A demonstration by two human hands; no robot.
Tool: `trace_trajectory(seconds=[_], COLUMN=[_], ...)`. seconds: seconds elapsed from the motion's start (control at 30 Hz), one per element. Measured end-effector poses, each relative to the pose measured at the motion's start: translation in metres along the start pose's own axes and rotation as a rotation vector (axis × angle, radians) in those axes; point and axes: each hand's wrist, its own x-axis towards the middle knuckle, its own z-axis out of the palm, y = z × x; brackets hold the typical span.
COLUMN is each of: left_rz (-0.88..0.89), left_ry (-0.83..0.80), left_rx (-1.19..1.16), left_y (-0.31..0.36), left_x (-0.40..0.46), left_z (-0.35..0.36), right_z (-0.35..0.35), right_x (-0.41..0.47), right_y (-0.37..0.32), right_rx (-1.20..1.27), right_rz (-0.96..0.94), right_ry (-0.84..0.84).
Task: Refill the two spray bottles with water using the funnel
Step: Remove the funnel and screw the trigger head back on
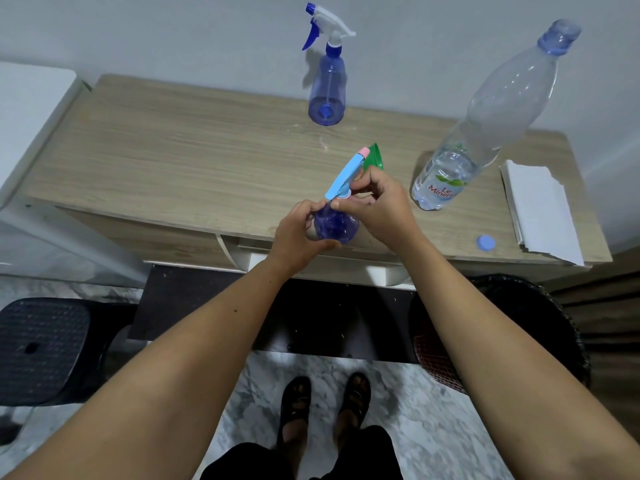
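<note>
Your left hand [300, 233] wraps the round blue body of the near spray bottle [335, 224] at the front edge of the counter [180, 157]; fingers curl around its left side, thumb under the front. Your right hand [379, 206] pinches the neck just under the light blue spray head [344, 178], which tilts up and away, pink tip at the far end. Both grips are clenched on this bottle. Your hands cover most of the neck, so you can't tell whether the head is screwed on or loose. Water level inside is hard to make out through the tinted plastic.

The green funnel [374, 156] lies on the counter just behind your right hand, mostly hidden by the spray head and your fingers; only its wide end shows.

The second spray bottle [327, 95] stands upright at the back of the counter near the wall, white and blue trigger head on; you can't tell how full it is.

The big water bottle [485, 119] stands to the right, open, with water only in the lower part. Its blue cap [486, 242] sits on the counter near the front edge. A folded white paper [540, 209] lies at the right end, beside the cap.

A dark stool [41, 348] is on the floor at left, partly cut off.
</note>
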Motion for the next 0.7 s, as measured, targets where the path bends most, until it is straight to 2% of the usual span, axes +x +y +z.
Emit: trace_trajectory(seconds=[0.27, 0.57, 0.7], left_rz=[0.017, 0.029, 0.043], left_ry=[0.002, -0.017, -0.021], left_rx=[0.059, 0.086, 0.094], left_y=[-0.001, 0.001, 0.005], left_x=[0.0, -0.001, -0.003], left_z=[0.002, 0.004, 0.003], right_z=[-0.011, 0.009, 0.006], right_x=[0.0, -0.015, -0.014], right_y=[0.002, 0.01, 0.006], right_rx=[0.065, 0.129, 0.162], right_rz=[0.074, 0.013, 0.059], right_ry=[-0.058, 0.112, 0.088])
